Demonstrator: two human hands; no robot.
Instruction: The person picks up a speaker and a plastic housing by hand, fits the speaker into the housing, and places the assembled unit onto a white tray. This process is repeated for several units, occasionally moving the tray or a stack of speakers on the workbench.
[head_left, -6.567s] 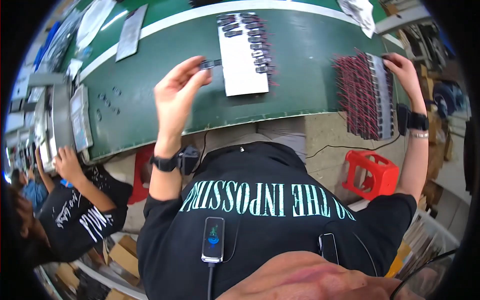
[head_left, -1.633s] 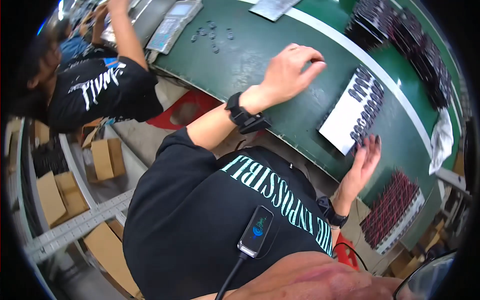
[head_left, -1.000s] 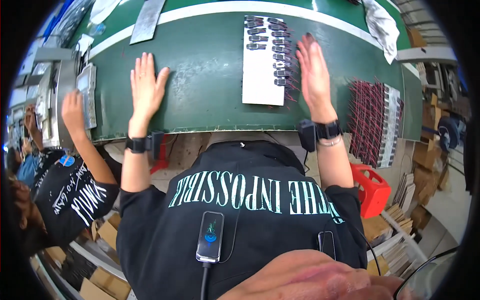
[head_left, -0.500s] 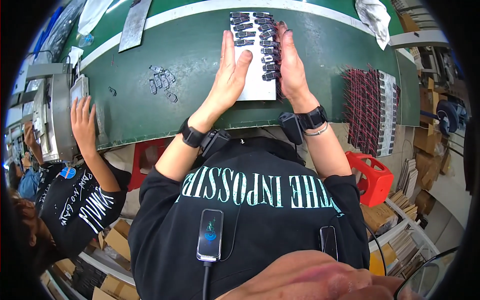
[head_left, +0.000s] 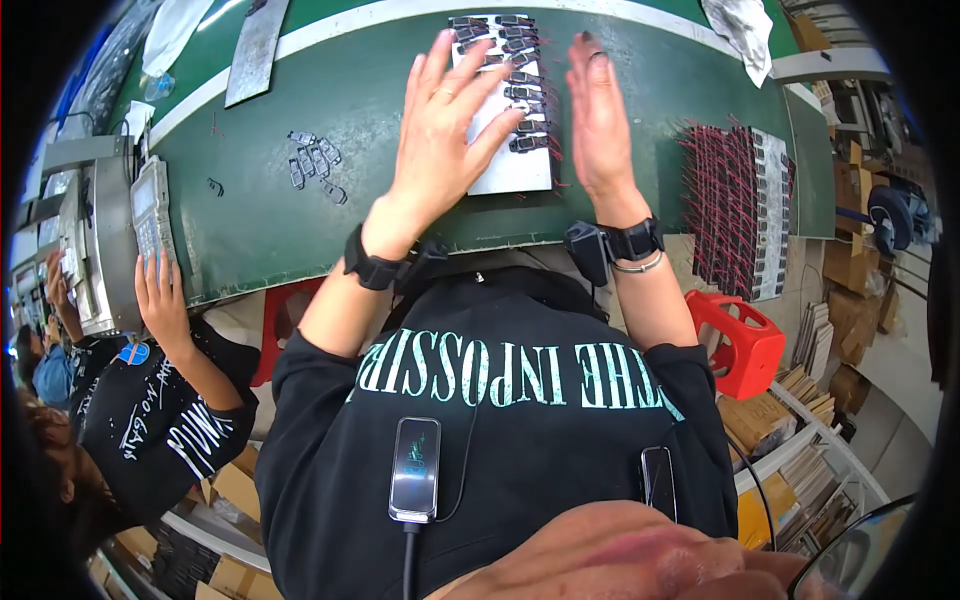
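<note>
A pale flat plate (head_left: 505, 175) lies on the green table in front of me, carrying two rows of small black parts (head_left: 526, 93) with thin red wires along the right side. My left hand (head_left: 440, 140) is spread over the plate's left half, fingers apart, hiding part of the left row. Whether its fingertips touch the parts I cannot tell. My right hand (head_left: 603, 125) stands on edge to the right of the plate, fingers stretched out, apart from the parts and holding nothing.
Several loose black parts (head_left: 314, 160) lie on the table to the left. At the right edge sits another plate (head_left: 770, 215) filled with red-wired parts. A co-worker's hand (head_left: 160, 300) rests by a machine keypad (head_left: 152, 215). A red stool (head_left: 735, 345) stands below the table.
My right hand has moved right, away from the row of parts. My left hand has gone from edge-on beside the plate to spread over it. The co-worker's hand has lowered.
</note>
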